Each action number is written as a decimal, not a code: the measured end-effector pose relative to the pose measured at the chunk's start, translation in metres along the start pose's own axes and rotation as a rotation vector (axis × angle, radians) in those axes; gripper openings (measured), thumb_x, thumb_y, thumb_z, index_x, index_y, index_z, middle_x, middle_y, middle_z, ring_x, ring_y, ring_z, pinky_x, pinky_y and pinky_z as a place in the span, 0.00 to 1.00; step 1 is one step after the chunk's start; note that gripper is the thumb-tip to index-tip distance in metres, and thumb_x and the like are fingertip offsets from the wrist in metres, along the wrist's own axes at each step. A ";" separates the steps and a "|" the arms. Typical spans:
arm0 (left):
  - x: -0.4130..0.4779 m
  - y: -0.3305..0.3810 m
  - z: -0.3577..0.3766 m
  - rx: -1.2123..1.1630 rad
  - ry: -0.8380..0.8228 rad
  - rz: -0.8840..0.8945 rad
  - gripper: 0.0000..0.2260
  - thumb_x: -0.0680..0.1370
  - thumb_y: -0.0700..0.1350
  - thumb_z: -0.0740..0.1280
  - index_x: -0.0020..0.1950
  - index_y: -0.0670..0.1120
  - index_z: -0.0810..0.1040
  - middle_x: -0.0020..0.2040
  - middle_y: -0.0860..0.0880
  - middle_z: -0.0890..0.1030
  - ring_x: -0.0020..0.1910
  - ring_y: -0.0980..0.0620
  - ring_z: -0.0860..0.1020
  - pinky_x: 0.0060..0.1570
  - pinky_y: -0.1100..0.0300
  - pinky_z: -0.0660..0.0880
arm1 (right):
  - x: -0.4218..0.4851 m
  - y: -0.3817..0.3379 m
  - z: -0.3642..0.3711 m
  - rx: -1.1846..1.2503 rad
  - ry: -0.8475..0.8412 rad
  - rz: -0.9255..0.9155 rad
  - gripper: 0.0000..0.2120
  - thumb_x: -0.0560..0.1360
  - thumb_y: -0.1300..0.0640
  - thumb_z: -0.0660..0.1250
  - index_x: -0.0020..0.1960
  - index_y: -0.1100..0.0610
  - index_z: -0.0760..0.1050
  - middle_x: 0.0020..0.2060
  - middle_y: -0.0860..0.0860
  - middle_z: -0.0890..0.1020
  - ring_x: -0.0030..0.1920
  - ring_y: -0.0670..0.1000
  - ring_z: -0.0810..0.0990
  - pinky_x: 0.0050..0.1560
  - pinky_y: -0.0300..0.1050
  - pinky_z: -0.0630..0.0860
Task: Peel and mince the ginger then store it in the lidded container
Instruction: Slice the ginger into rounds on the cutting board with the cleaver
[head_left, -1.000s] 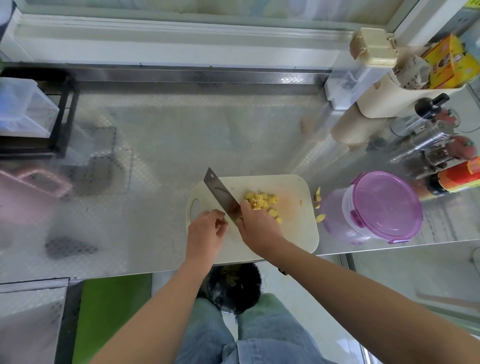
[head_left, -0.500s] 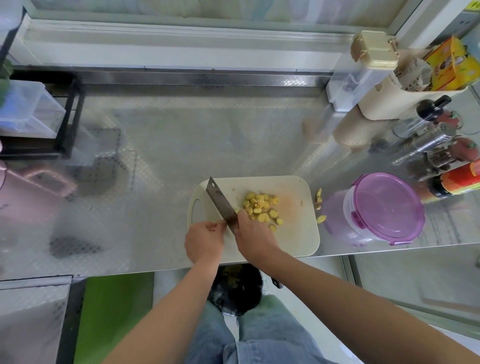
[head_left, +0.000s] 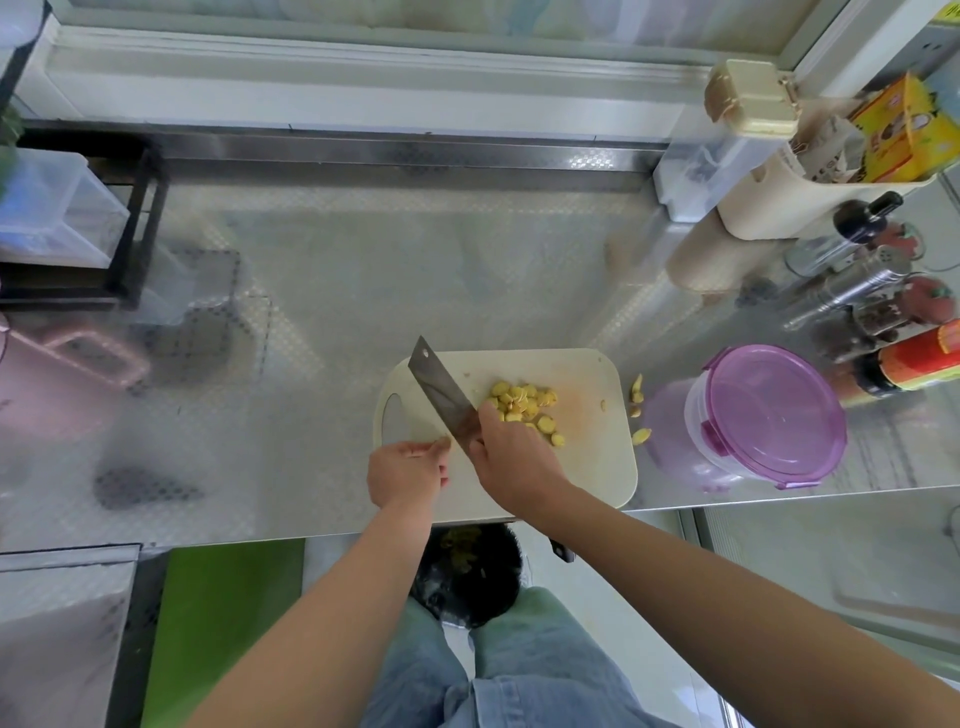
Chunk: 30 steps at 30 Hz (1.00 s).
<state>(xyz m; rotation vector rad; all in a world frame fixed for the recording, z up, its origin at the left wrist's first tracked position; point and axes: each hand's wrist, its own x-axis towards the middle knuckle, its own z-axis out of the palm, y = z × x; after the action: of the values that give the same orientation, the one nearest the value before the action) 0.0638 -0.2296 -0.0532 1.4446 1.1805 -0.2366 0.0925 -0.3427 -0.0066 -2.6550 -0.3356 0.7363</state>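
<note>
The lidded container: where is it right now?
The container stands on the counter at the right of the head view, beside the cutting board, lid on.

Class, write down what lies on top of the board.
Ginger slices and a cleaver gripped by the right hand. That hand and the left hand hide the board beneath them.

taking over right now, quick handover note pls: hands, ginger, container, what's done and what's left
Right hand grips the cleaver, its blade slanting over the left part of the cutting board.
Left hand is curled beside the blade's lower edge; can't tell if it holds anything.
Ginger pieces are piled mid-board, peeled, in coarse chunks. A few yellow bits lie on the counter between board and container.
Container stands right of the board, purple lid on.
Done: peeling, rough cutting.
Left: mince finer, open the container, fill it, close the lid.
</note>
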 end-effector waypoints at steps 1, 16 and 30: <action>0.002 -0.001 0.001 0.009 0.005 0.002 0.08 0.71 0.44 0.76 0.35 0.45 0.81 0.32 0.44 0.82 0.31 0.47 0.82 0.46 0.52 0.82 | -0.001 0.000 -0.001 -0.013 -0.007 -0.005 0.05 0.81 0.58 0.55 0.48 0.55 0.58 0.36 0.53 0.71 0.36 0.57 0.70 0.32 0.46 0.61; 0.018 -0.011 0.010 0.226 0.033 0.118 0.04 0.70 0.49 0.76 0.39 0.49 0.85 0.38 0.48 0.85 0.41 0.45 0.84 0.49 0.50 0.80 | 0.002 0.003 0.004 -0.089 -0.046 -0.024 0.07 0.82 0.57 0.55 0.48 0.54 0.58 0.34 0.50 0.69 0.31 0.53 0.68 0.26 0.44 0.57; 0.018 -0.015 0.006 0.176 -0.017 0.155 0.12 0.71 0.44 0.75 0.29 0.53 0.79 0.33 0.48 0.84 0.37 0.46 0.83 0.47 0.47 0.81 | 0.022 -0.008 0.022 -0.084 -0.048 0.021 0.07 0.80 0.61 0.55 0.49 0.55 0.57 0.35 0.53 0.72 0.37 0.58 0.73 0.29 0.46 0.62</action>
<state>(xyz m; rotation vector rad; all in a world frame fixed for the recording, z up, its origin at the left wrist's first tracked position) 0.0639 -0.2286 -0.0776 1.6762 1.0488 -0.2496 0.0981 -0.3227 -0.0305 -2.7269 -0.3603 0.8108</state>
